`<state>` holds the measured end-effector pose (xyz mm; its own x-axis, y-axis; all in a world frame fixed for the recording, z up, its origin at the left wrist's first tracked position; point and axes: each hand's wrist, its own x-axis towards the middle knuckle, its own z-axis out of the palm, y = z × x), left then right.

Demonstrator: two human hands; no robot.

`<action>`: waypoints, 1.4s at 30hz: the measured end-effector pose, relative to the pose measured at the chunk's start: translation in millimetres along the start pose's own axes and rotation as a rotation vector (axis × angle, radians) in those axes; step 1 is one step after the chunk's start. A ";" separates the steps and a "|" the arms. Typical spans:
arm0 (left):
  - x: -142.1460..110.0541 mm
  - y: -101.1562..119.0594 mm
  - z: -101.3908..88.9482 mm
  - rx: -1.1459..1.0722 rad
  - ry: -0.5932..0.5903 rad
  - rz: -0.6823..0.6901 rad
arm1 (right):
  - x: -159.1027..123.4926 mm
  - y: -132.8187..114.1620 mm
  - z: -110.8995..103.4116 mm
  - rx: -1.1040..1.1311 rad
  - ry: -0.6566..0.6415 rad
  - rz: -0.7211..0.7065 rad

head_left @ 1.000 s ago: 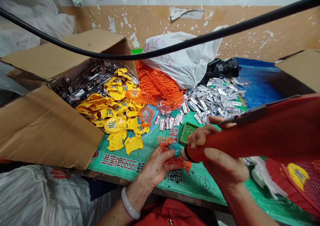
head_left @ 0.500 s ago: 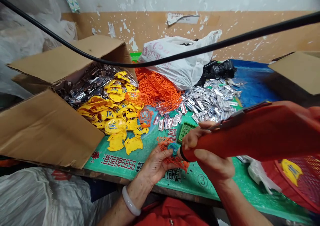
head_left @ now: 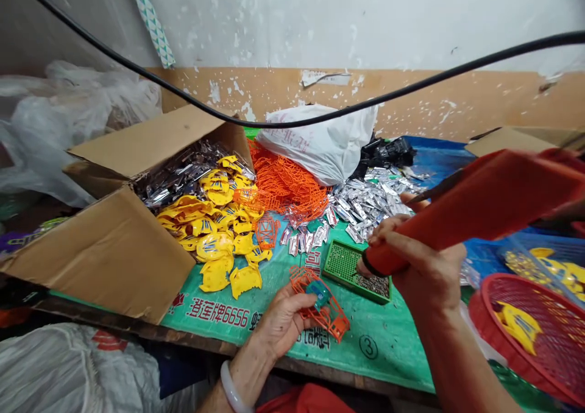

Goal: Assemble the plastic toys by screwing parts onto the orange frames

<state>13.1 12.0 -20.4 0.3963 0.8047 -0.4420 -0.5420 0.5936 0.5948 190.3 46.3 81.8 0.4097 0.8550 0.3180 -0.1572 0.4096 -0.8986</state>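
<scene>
My left hand pinches an orange plastic frame low over the green table cover. A teal plastic piece sits on that frame, under my thumb. My right hand wraps round a thick red power screwdriver, tilted with its black-ringed front end down. That end is over a green perforated tray with small metal screws in its right part. The driver's tip is hidden.
Yellow shells spill from a tipped cardboard box on the left. Behind lie orange frames, a white bag and silver pieces. A red basket stands right. A black cable hangs across.
My right hand has moved the screwdriver from above the orange frame to the right, over the screw tray. My left hand still holds the frame, now uncovered. The view has tilted upward.
</scene>
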 end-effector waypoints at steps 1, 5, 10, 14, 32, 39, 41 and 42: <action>-1.4 -0.3 -0.6 0.021 0.001 0.009 | 5.7 3.2 -3.5 -0.060 0.033 -0.009; -7.5 1.7 -1.3 0.131 0.011 0.050 | 24.5 14.8 -14.2 -0.263 0.116 -0.023; -13.7 8.0 2.5 0.192 0.009 0.113 | 34.8 17.2 -18.9 -0.618 0.170 -0.070; -15.7 9.3 1.2 0.177 0.015 0.121 | 22.1 22.3 -22.9 -0.927 0.280 -0.484; -14.9 14.0 -10.0 -0.070 0.006 0.127 | 42.8 104.5 21.8 -1.710 -0.706 0.024; -12.4 13.2 -13.0 -0.119 -0.020 0.134 | 44.2 111.4 32.2 -1.712 -0.715 0.205; -11.9 13.5 -13.2 -0.120 -0.006 0.142 | 46.1 114.6 31.7 -1.683 -0.711 0.255; -11.6 13.9 -13.1 -0.121 0.004 0.146 | 47.2 116.2 30.8 -1.664 -0.709 0.276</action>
<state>-8.8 10.9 -15.8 0.3045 0.8822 -0.3593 -0.6785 0.4656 0.5682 163.8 144.0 1.6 0.0466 0.9747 -0.2185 0.9881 -0.0770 -0.1331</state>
